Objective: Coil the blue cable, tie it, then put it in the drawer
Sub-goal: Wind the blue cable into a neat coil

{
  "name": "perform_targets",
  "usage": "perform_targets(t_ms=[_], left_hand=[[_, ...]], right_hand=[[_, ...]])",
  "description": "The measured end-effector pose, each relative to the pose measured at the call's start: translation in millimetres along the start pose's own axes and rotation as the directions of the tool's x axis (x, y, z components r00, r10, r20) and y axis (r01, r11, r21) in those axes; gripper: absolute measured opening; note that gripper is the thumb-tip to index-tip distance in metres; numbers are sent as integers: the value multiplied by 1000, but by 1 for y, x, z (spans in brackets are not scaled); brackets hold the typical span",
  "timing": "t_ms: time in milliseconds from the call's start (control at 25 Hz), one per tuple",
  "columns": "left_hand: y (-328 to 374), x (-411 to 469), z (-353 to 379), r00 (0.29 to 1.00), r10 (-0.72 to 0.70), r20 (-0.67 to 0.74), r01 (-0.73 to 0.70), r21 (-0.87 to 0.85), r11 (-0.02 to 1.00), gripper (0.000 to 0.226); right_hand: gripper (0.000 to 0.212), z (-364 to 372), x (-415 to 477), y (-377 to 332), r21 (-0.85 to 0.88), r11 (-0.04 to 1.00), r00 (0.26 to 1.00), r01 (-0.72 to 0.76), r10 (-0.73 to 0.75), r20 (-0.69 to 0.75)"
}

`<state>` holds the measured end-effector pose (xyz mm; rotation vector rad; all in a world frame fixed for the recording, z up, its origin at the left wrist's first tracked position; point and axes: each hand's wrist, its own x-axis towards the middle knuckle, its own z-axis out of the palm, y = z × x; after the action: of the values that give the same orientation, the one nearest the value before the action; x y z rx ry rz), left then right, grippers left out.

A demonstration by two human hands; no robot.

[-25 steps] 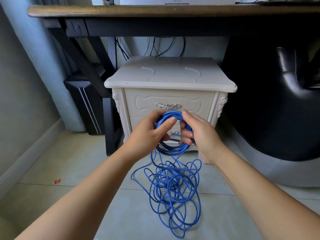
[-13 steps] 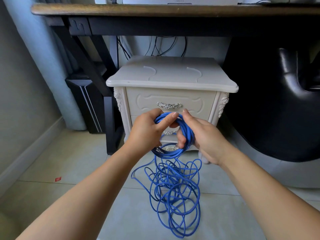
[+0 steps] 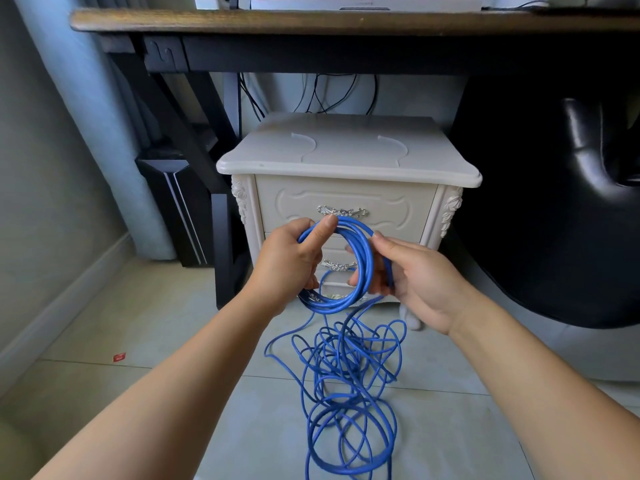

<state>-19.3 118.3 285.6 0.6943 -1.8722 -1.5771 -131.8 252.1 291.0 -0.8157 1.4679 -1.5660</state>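
Several loops of blue cable (image 3: 360, 261) form a small coil held upright in front of the nightstand. My left hand (image 3: 287, 261) grips the coil's left side, thumb pressed on its top. My right hand (image 3: 412, 275) holds the right side, fingers through the loop. The rest of the cable hangs from the coil and lies in a loose tangle (image 3: 346, 386) on the tiled floor between my forearms. The cream nightstand's top drawer (image 3: 346, 206), with a silver handle, is closed; a lower drawer sits partly hidden behind the coil.
A cream nightstand (image 3: 346, 150) stands under a dark wooden desk (image 3: 311, 22). A black computer tower (image 3: 180, 206) stands to its left, a black leather chair (image 3: 561, 202) to its right. Black wires hang behind. A small red scrap (image 3: 118, 357) lies on the floor.
The coil has turned more upright and opened wider between my hands. My right hand has slid to the coil's right side, and more cable has been drawn up from the floor pile.
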Motion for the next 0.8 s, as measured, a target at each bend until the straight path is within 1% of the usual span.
perform_targets(t_ms=[80,160,200,240,320,360,400,440,480,560,600,640,680,760,800], left_hand=[[-1,0,4,996,14,-91,-9,49,999,48],[-1,0,8,978,34,-207,-13,102,995,50],[-1,0,9,964,44,-262,-11,126,992,50],[-1,0,10,951,52,-304,-10,139,990,50],[-1,-2,12,939,45,-341,-15,91,996,48],[-1,-3,14,947,26,-321,-20,23,1000,46],[0,-4,15,964,3,-267,-19,-55,998,44],[0,-4,16,982,-14,-186,-7,-113,994,42],[0,-6,16,995,-23,-97,10,-132,991,40],[2,-8,14,999,-8,52,13,-95,995,34],[2,-9,12,996,3,94,3,-63,998,31],[3,-9,10,993,11,119,-8,-26,1000,29],[4,-8,7,990,24,140,-28,26,999,28],[6,-7,2,977,69,201,-115,227,967,29],[7,-7,2,966,91,240,-173,348,922,31]], right_hand=[[36,12,0,6,76,997,999,-13,16,-45],[38,26,0,14,154,988,995,21,-6,-95],[37,32,-2,17,152,987,993,47,-29,-115],[32,36,-4,19,93,993,988,73,-60,-139],[17,37,-6,21,-179,980,973,88,-123,-194],[16,35,-6,21,-319,944,964,81,-156,-217],[18,32,-5,20,-427,901,951,80,-198,-239],[19,28,-3,19,-497,864,935,83,-240,-261],[19,23,-1,17,-542,836,920,80,-271,-283],[15,14,3,13,-629,776,908,51,-298,-294],[13,10,4,12,-692,721,917,43,-302,-259],[12,7,5,10,-768,639,934,42,-299,-197],[11,5,5,7,-845,532,950,48,-286,-126],[12,6,3,2,-952,294,966,89,-260,10],[12,8,2,0,-968,220,964,123,-257,64]])
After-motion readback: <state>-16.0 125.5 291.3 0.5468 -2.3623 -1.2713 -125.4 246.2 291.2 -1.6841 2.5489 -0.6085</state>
